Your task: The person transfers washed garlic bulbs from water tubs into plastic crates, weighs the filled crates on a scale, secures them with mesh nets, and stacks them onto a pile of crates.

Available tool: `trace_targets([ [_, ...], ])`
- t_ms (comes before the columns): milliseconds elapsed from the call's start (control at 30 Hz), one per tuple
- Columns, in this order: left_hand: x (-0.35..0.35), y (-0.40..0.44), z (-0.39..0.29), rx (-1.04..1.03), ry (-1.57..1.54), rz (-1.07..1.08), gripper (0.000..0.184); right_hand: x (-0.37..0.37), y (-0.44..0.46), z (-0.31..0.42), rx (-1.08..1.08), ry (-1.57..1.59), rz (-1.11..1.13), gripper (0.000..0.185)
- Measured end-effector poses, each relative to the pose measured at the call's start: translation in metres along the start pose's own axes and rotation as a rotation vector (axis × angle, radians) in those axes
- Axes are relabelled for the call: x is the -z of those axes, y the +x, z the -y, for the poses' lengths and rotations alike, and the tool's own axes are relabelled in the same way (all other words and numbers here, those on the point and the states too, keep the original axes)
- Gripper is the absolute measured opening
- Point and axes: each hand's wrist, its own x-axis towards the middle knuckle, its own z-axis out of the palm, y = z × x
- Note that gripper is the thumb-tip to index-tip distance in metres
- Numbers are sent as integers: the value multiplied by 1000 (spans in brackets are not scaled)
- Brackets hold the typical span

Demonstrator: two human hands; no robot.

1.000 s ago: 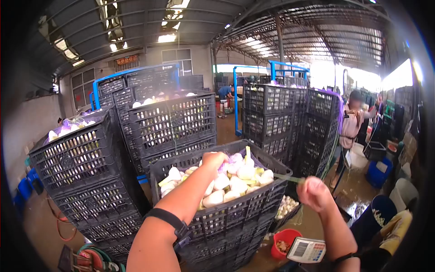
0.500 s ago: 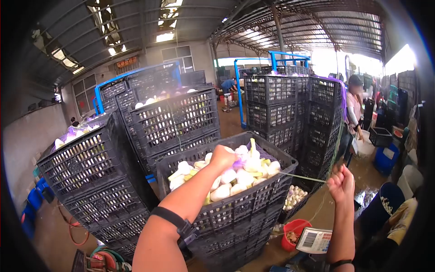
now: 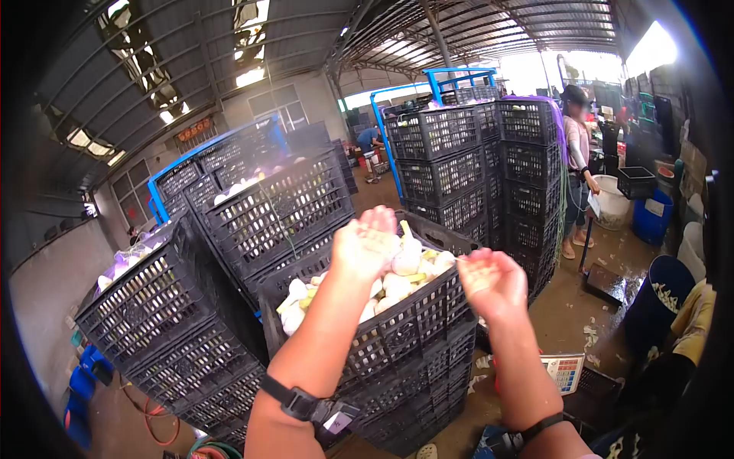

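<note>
A black plastic crate (image 3: 417, 325), top of a stack in front of me, is full of white garlic bulbs (image 3: 397, 287) with short green stems. My left hand (image 3: 368, 243) is over the bulbs, palm up, its fingers apart and nothing seen in it. Beside the crate's right rim is my right hand (image 3: 493, 284), palm turned up and fingers loosely stretched. No string shows clearly in either hand. Both wrists wear dark bands.
Further stacks of filled black crates (image 3: 283, 206) stand left and behind, with blue trolley frames (image 3: 382, 145) among them. At right are a person (image 3: 577, 153), a blue barrel (image 3: 654, 216), a scale (image 3: 564, 371) and a dark bin (image 3: 664, 287).
My left hand has opened from a fist over the garlic. My right hand has let go of the taut green string, come in beside the crate and opened. The view has shifted.
</note>
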Motion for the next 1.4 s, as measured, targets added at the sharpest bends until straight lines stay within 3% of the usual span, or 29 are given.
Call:
trace_targets([
  [33,15,9,-17,56,-80,55,30,-3,6,-8,-22,-28,-34,16],
  [67,38,16,-35,296,255,451,32,-8,13,-11,-41,-70,-31,17],
  [100,30,9,-42,295,261,457,32,-14,20,-12,-63,-113,-27,17],
  [167,14,-9,-51,205,2007,189,27,-26,35,-14,-22,-246,53,18],
  [200,18,-6,-54,54,2388,48,38,-30,42,-15,-23,-300,81,18],
  [233,22,-2,-57,50,2389,48,38,-35,47,-20,-23,-299,85,18],
  [300,36,6,-61,-624,2808,208,43,-41,53,-34,-44,-455,134,21],
  [367,61,25,-54,-717,2716,221,43,-43,57,-46,-40,-481,133,22],
  [433,72,33,-45,-424,2298,231,51,-43,67,-50,20,-552,116,22],
  [467,73,38,-44,-290,2195,221,38,-43,71,-46,97,-540,67,19],
  [500,79,46,-47,-295,2191,231,38,-40,81,-32,178,-539,-17,14],
  [567,91,59,-59,-96,1554,142,21,2,143,45,283,-181,5,10],
  [600,90,56,-62,-71,1488,106,17,7,142,90,340,-84,-203,14],
  [633,91,54,-63,-70,1489,108,17,7,135,127,391,8,-404,18],
  [700,93,54,-61,-64,1550,175,19,17,98,165,311,-269,-273,19],
  [767,91,54,-56,-104,1636,167,22,0,45,148,234,-448,-38,22],
  [900,95,57,-54,-155,1701,48,20,-24,-68,124,126,-900,94,24],
  [967,100,61,-52,-167,1666,21,19,-26,-87,170,318,-903,15,25],
  [1000,100,60,-48,-182,1656,40,18,-30,-88,171,313,-914,4,25],
  [1067,91,53,-44,-250,1702,18,16,-45,-79,169,329,-838,153,23],
  [1133,85,51,-50,-210,1722,74,23,-82,-60,147,382,-694,268,22],
  [1200,65,40,-56,-175,1739,135,29,-121,-27,117,348,-648,574,19],
  [1267,23,7,-59,-348,1949,261,48,-162,4,54,304,-650,697,14],
  [1300,14,4,-69,-350,1923,311,59,-179,21,18,285,-675,657,10],
  [1367,-3,-15,-85,-660,1890,378,53,-197,43,-56,269,-770,507,8],
  [1400,-10,-30,-94,-797,1891,365,51,-199,60,-87,190,-878,535,9],
])
